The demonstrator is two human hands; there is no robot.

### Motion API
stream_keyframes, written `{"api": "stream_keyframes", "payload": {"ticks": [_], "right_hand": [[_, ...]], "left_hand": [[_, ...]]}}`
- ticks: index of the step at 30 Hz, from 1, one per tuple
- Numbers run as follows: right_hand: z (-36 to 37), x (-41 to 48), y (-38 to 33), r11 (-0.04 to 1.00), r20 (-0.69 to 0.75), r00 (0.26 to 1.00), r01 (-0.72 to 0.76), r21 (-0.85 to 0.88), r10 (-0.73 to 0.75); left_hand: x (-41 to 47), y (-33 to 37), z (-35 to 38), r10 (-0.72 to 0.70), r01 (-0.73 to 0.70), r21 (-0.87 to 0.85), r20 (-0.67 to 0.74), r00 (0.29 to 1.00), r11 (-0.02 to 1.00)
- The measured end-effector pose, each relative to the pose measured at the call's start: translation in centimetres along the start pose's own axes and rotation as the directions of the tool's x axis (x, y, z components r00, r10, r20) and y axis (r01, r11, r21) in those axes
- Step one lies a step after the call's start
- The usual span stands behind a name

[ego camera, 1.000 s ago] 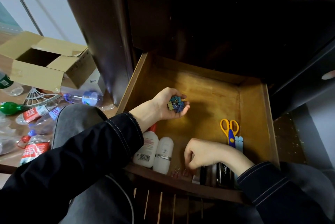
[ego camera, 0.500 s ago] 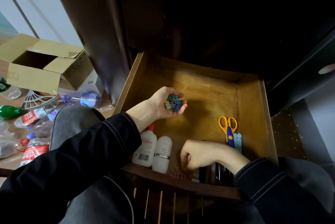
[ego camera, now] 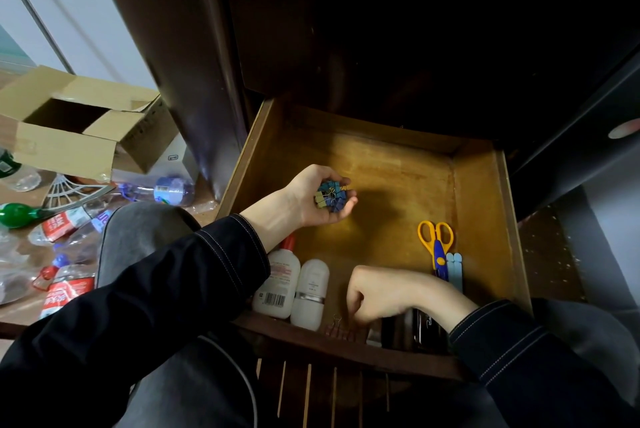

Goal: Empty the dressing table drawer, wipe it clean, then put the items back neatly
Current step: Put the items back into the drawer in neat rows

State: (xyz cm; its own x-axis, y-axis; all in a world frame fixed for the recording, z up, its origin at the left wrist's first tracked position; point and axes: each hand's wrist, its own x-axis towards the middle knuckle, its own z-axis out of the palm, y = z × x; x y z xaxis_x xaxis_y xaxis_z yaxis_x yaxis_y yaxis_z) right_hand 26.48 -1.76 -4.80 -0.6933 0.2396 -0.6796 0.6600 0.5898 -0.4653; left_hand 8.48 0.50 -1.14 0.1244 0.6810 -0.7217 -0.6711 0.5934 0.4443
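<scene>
Cupping binder clips [ego camera: 331, 197] over the drawer [ego camera: 479, 213], the left hand [ego camera: 308, 197] is acting as a bowl, while the right hand [ego camera: 384, 292] is curling onto loose clips [ego camera: 341, 326] in front, grip unclear, and should pinch singly.

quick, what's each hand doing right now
left hand: holding a bunch of small blue and yellow binder clips
right hand: curled, grip cannot be told
</scene>
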Motion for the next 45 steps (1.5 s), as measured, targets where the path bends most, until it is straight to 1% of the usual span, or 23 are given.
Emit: {"api": "stream_keyframes", "payload": {"ticks": [12,15,18,23,29,35,37,39,41,45], "right_hand": [[-0.3,-0.4,-0.4,1.0,0.014,1.0,-0.007,-0.002,0.007],[-0.6,-0.4,-0.3,0.998,-0.054,0.999,0.006,0.064,-0.003],[-0.7,0.0,-0.5,0.992,-0.131,0.991,0.053,0.114,-0.038],[0.2,0.5,-1.1,0.995,-0.113,0.989,0.1,-0.006,-0.1],[0.4,0.7,-1.3,0.995,-0.089,0.992,0.091,-0.036,-0.094],[0.3,0.5,-1.4,0.995,-0.075,0.993,0.094,-0.025,-0.095],[-0.1,0.2,-1.3,0.996,-0.117,0.989,0.093,-0.009,-0.093],[-0.7,-0.1,-0.9,0.998,-0.157,0.986,0.059,0.035,-0.053],[-1.0,-0.4,-0.4,0.999,-0.134,0.991,0.017,0.051,-0.01],[-0.4,-0.5,-0.2,0.998,-0.01,1.0,0.003,-0.064,-0.004]], "left_hand": [[-0.2,0.0,0.1,0.004,-0.004,-0.002,0.007,1.0,1.0],[-0.2,0.1,0.1,0.002,-0.002,0.0,0.007,1.0,1.0],[-0.3,0.0,0.1,0.001,-0.001,0.005,0.004,1.0,1.0],[-0.3,0.1,0.1,0.007,-0.007,0.003,0.006,1.0,1.0],[-0.2,0.1,0.1,0.0,0.0,-0.014,0.007,1.0,1.0],[-0.3,0.1,0.1,-0.004,0.004,-0.011,0.014,1.0,1.0],[-0.2,0.2,0.1,-0.004,0.004,-0.018,0.008,1.0,1.0],[-0.1,0.2,0.0,-0.003,0.003,-0.025,0.01,1.0,1.0],[-0.1,0.2,0.0,-0.002,0.003,-0.023,0.016,1.0,1.0],[-0.1,0.1,0.0,0.002,-0.002,-0.01,0.012,1.0,1.0]]}}
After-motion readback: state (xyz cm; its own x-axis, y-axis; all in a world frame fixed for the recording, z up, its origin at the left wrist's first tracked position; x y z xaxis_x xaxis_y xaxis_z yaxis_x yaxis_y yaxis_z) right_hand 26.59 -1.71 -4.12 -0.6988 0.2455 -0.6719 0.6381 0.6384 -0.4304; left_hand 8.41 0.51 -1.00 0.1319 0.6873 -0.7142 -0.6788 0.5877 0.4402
